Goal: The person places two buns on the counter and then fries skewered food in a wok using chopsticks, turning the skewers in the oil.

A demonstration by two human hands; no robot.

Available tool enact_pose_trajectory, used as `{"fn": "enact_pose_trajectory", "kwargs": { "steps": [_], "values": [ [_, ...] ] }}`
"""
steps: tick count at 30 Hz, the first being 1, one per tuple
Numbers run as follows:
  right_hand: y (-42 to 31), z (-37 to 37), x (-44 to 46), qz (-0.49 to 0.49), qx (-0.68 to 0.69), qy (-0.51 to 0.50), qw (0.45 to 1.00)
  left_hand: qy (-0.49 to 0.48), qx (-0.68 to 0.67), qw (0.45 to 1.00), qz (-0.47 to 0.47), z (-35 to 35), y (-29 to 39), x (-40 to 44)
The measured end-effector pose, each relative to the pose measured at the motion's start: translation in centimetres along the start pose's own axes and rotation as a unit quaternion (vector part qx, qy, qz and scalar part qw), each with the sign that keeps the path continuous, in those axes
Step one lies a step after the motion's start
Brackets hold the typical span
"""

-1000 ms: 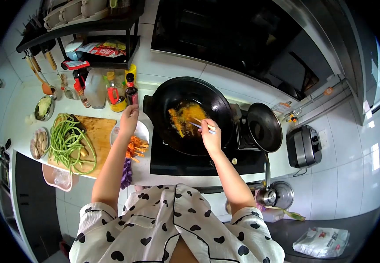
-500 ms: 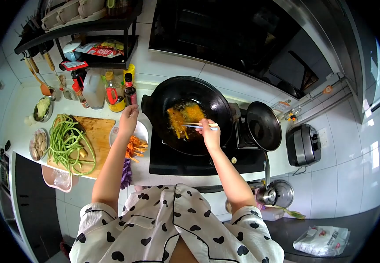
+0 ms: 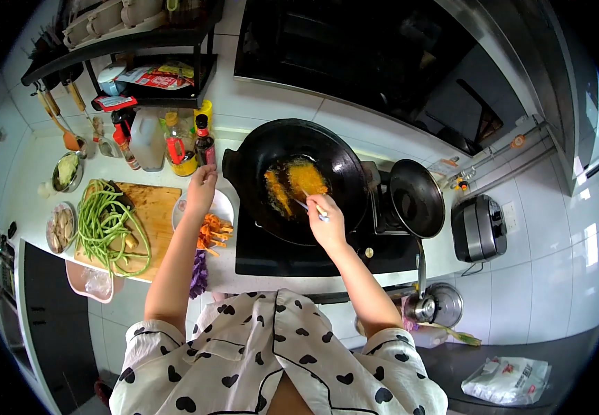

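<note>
wok (image 3: 341,155): black; frying food (image 3: 308,178): golden-orange; beans (image 3: 102,225): green; strips (image 3: 214,230): orange; shirt (image 3: 244,360): white, black hearts, black piping

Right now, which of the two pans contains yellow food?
The big wok, with the right hand over its near side: yellow food lies inside. The smaller pan, to its right, shows only its dark surface.

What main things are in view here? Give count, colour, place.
wok: one, black, on cooktop
frying food: two clumps, golden, inside wok
chopsticks: pair, pale, in right hand
frying pan: one, black, right of wok
cutting board: one, brown, left of wok
long beans: bunch, green, on cutting board
plate: one, white, beside wok
carrot strips: several, orange, plate's near edge
rice cooker: one, dark grey, far right
left hand: one, bare, near sauce bottle
right hand: one, bare, over wok
</note>
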State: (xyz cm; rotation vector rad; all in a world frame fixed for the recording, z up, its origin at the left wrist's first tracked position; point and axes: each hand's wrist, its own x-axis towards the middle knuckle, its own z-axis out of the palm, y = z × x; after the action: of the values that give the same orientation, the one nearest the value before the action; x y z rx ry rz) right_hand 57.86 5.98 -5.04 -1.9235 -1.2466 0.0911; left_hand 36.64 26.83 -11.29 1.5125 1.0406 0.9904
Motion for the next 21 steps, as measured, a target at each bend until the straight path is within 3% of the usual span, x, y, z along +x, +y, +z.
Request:
{"fn": "enact_pose_trajectory", "kwargs": {
  "steps": [4, 8, 12, 17, 21],
  "values": [
    [0.4, 0.9, 0.2, -0.028, -0.034, 0.014, 0.999, -0.001, -0.010, 1.000, -0.007, 0.3, -0.6, 0.3],
    [1.3, 1.5, 1.0, 0.027, -0.010, 0.020, 0.999, -0.004, -0.006, 1.000, -0.007, 0.2, -0.7, 0.2],
    [2.2, 1.5, 1.5, 0.186, 0.207, 0.020, 0.960, -0.002, -0.006, 1.000, -0.008, 0.2, -0.7, 0.2],
    [2.9, 0.6, 1.7, 0.221, 0.232, 0.041, 0.946, -0.005, -0.014, 1.000, -0.008, 0.1, -0.9, 0.0],
    [1.3, -0.2, 1.4, 0.195, 0.212, 0.044, 0.957, -0.005, -0.007, 1.000, -0.006, 0.0, -0.6, 0.0]
  ]
}}
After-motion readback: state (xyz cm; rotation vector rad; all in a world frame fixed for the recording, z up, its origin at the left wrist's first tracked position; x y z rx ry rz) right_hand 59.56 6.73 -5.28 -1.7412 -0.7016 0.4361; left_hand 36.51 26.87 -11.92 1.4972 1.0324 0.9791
